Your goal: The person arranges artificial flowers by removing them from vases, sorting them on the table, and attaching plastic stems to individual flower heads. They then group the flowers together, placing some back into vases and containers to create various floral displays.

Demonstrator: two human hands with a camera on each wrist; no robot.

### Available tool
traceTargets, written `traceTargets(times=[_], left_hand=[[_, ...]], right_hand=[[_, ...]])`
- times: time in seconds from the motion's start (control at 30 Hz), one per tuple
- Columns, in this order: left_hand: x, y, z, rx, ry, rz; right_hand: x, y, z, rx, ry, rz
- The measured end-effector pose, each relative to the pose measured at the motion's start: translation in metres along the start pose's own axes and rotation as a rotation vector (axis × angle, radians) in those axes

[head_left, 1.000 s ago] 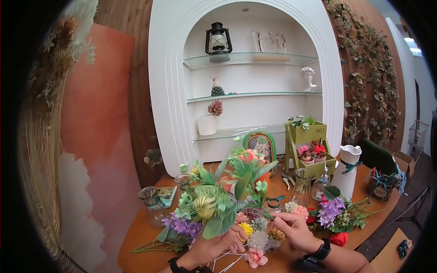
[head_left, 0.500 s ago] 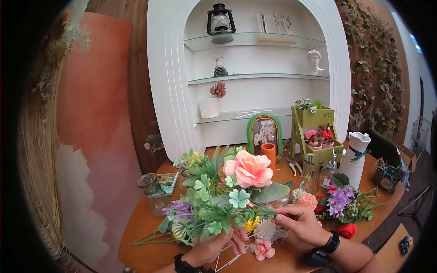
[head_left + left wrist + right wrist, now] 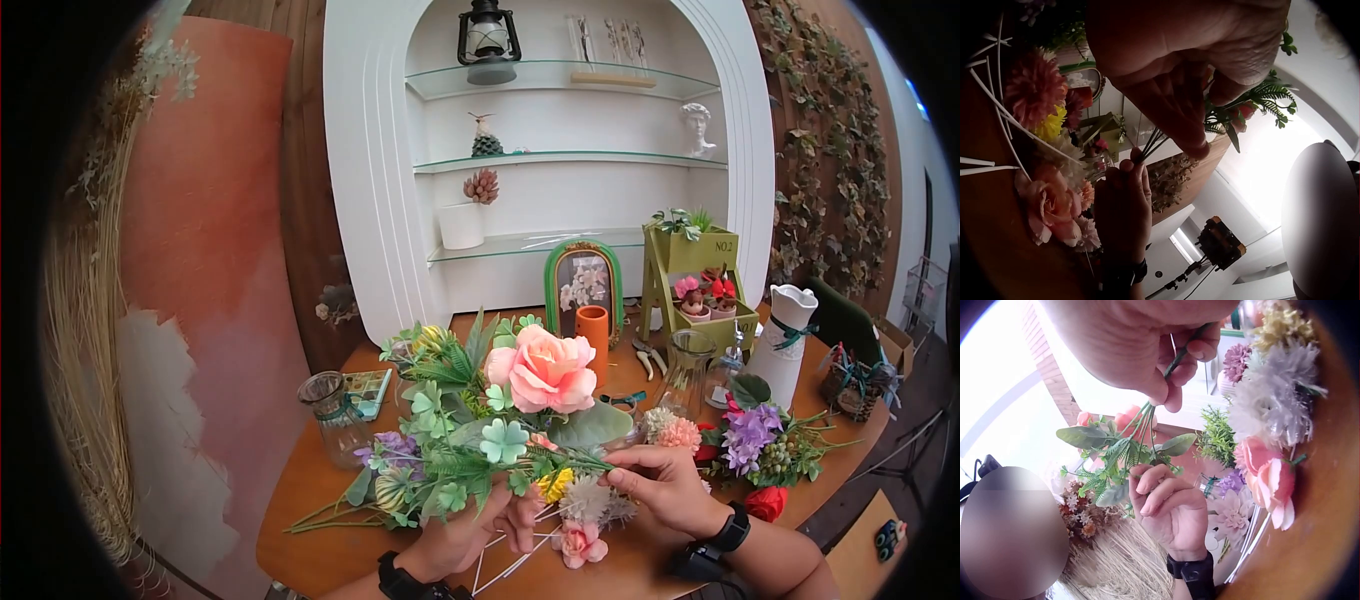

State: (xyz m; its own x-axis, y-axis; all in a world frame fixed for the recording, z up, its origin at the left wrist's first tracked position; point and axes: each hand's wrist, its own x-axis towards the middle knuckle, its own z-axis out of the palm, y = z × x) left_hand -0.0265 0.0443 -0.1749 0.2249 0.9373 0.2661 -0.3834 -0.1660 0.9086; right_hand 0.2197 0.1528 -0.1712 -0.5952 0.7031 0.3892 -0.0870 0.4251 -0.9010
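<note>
A bunch of artificial flowers (image 3: 470,430), with a large pink rose (image 3: 548,372) and clover-like leaves (image 3: 503,441), is held over the table in the head view. My right hand (image 3: 668,492) pinches its gathered green stems (image 3: 1147,422) between thumb and fingers. Below the leaves is my left hand (image 3: 470,530). In the right wrist view that left hand (image 3: 1175,509) has bent fingers at the lower foliage, and in the left wrist view leaves (image 3: 1225,117) pass between its thumb and fingers. Beneath the hands lie a loose pink flower (image 3: 578,545), white flowers (image 3: 585,500) and white sticks (image 3: 510,562).
A glass jar (image 3: 335,415) stands at the table's left. Purple flowers (image 3: 752,436) and a red rose (image 3: 767,502) lie right. Behind are an orange cylinder (image 3: 592,345), pruning shears (image 3: 648,358), a glass vase (image 3: 686,372), a green stand (image 3: 695,275) and a white pitcher (image 3: 775,360).
The bunch has turned and tilted, bringing the pink rose round to face the head camera. My left hand has moved in under the leaves. My right hand keeps its pinch on the stems.
</note>
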Motion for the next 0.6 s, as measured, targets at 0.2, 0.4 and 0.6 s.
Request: traceTargets(times=[0.2, 0.4, 0.6], left_hand=[[-0.0005, 0.0022, 0.0053, -0.040, 0.025, 0.016], [-0.0006, 0.0013, 0.0053, -0.050, 0.026, 0.015], [-0.0008, 0.0035, 0.0058, -0.053, 0.006, 0.008]], right_hand=[[0.0003, -0.0010, 0.0002, 0.005, 0.000, 0.016], [0.0003, 0.0004, -0.0002, 0.012, -0.001, 0.016], [-0.0001, 0.0008, 0.0001, 0.030, 0.000, 0.020]])
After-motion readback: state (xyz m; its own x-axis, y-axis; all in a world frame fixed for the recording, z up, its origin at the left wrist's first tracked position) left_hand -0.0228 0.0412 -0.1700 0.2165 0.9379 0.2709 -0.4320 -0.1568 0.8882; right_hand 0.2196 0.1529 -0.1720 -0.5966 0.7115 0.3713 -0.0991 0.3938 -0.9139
